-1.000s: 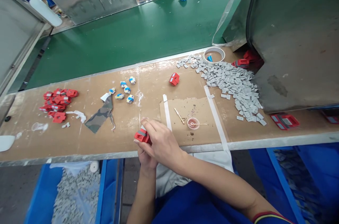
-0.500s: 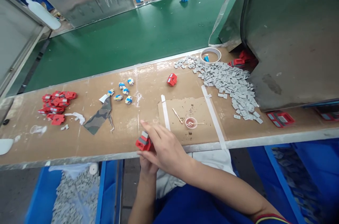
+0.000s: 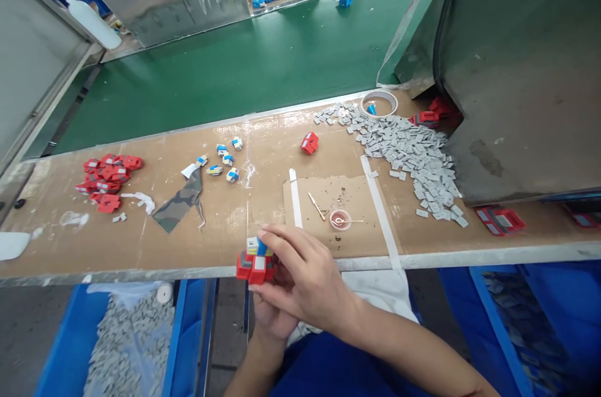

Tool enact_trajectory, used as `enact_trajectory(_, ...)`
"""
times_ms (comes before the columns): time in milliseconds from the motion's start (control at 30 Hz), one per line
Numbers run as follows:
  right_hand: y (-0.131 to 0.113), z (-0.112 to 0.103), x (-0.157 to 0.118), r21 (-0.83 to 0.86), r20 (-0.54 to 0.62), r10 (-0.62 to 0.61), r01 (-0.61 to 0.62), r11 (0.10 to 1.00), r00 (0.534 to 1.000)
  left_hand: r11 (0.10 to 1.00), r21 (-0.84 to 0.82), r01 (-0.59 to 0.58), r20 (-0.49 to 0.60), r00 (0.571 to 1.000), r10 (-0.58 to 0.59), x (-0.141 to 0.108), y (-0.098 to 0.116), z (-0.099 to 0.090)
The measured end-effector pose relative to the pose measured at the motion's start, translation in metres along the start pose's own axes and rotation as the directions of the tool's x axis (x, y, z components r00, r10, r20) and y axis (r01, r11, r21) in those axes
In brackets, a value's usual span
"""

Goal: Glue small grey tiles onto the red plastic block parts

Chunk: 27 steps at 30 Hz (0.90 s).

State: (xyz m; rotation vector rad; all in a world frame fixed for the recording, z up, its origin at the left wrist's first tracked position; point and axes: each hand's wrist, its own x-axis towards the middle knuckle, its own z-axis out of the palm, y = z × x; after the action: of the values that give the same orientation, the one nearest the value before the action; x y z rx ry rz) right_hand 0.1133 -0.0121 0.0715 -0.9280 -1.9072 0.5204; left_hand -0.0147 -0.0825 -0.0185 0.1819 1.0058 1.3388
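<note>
At the table's front edge both hands hold a red plastic toy part with grey and white patches; it looks like a small vehicle body. A white, blue and yellow piece shows along its upper side. My right hand comes across from the right, fingers bent over the top and thumb below, closed on the parts. Beneath it lies my left hand, closed around the lower side, its fingers mostly hidden. Just right of them, on a taped cardboard sheet, are a small cup of reddish liquid and a thin stick.
A heap of red parts lies left, near a camouflage cloth and several white-blue pieces. One red part sits mid-table. Grey tiles and a tape roll lie right. Behind runs a green belt; a person sits beyond.
The red part in my hands has turned, and the white, blue and yellow piece now shows on it. My right fingers have curled inward over the top. The view has shifted slightly.
</note>
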Motion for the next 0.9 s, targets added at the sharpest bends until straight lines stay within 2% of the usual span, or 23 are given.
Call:
enact_trajectory(67,0.001,-0.002,0.000,0.019,-0.001,0.001,-0.001,1.000,1.000,0.997,-0.003,-0.075,0.023,0.997,0.075,0.000,-0.002,0.006)
enact_trajectory(233,0.002,-0.008,-0.004,0.056,-0.011,0.025,-0.025,0.998,1.000,0.981,0.180,-0.067,0.169,0.985,0.037,-0.001,0.005,0.018)
enact_trajectory(400,0.004,-0.014,-0.010,0.068,-0.017,0.009,-0.008,0.998,1.000,0.902,0.400,-0.166,0.277,0.959,0.054,0.001,0.035,0.017)
enact_trajectory(567,0.006,-0.026,-0.013,-0.034,-0.030,-0.033,0.032,0.999,0.999,0.806,0.523,-0.279,0.313,0.942,0.123,0.001,0.066,0.022)
enact_trajectory(667,0.008,-0.032,-0.008,-0.108,0.000,-0.064,0.064,0.992,0.998,0.700,0.612,-0.368,0.359,0.918,0.169,-0.003,0.082,0.041)
enact_trajectory(767,0.009,-0.041,0.004,-0.166,0.034,-0.104,0.108,0.980,0.994,0.621,0.681,-0.388,0.379,0.912,0.155,-0.003,0.097,0.068)
enact_trajectory(833,0.011,-0.050,0.014,-0.199,0.049,-0.114,0.121,0.972,0.992,0.611,0.693,-0.383,0.406,0.907,0.108,0.008,0.106,0.086)
enact_trajectory(900,0.019,-0.064,0.019,-0.224,0.042,-0.093,0.100,0.969,0.995,0.588,0.706,-0.395,0.433,0.898,0.083,0.035,0.114,0.102)
